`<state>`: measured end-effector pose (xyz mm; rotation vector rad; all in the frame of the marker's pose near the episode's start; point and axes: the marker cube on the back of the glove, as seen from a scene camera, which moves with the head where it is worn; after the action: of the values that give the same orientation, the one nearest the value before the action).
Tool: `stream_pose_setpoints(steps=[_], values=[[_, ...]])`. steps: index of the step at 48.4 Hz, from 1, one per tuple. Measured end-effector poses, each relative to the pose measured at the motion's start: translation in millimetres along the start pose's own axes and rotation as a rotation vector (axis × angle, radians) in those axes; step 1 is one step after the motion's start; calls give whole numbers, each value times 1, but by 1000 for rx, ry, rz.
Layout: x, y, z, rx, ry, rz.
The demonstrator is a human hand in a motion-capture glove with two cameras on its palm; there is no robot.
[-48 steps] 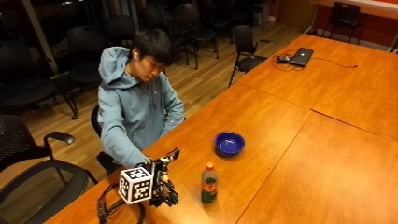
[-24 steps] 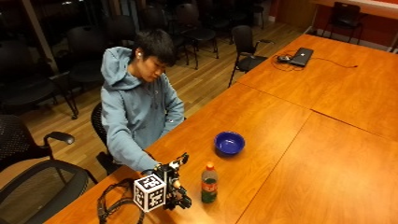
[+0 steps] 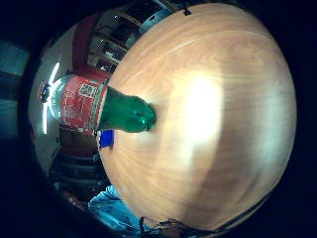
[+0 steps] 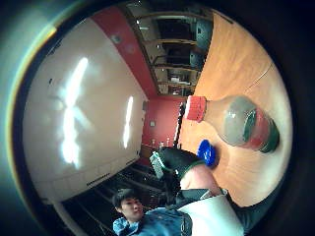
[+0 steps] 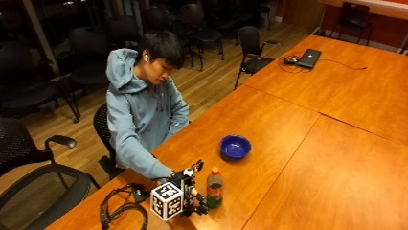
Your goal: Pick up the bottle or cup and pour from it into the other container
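Note:
A green bottle (image 5: 215, 189) with a red label and orange cap stands upright on the wooden table (image 5: 300, 143), near its front edge. A little farther along the table sits a blue bowl (image 5: 235, 146). My gloved right hand (image 5: 188, 188) is just left of the bottle at its height, fingers spread and holding nothing. The thumb side palm view shows the bottle (image 4: 237, 124) close by, with the bowl (image 4: 205, 152) behind a gloved finger (image 4: 176, 160). In the little finger side palm view the bottle (image 3: 106, 109) stands apart from the palm.
A coil of black cable (image 5: 121, 211) lies on the table left of the hand. At the far end are a laptop (image 5: 309, 57) and its cord. Office chairs (image 5: 38, 158) stand on the person's side. Bare wood stretches to the right of the bottle.
My right hand has moved right along the table edge, closing in on the bottle. Bottle and bowl have stayed in place.

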<state>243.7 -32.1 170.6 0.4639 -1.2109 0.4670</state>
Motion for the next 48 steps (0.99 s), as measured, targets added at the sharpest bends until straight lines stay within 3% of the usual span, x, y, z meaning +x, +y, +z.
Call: stream_pose_setpoints(steps=[24, 33, 48], values=[[12, -8, 57, -88, -78, 28], [11, -17, 69, 54, -161, 2], [12, -20, 77, 119, -164, -7]])
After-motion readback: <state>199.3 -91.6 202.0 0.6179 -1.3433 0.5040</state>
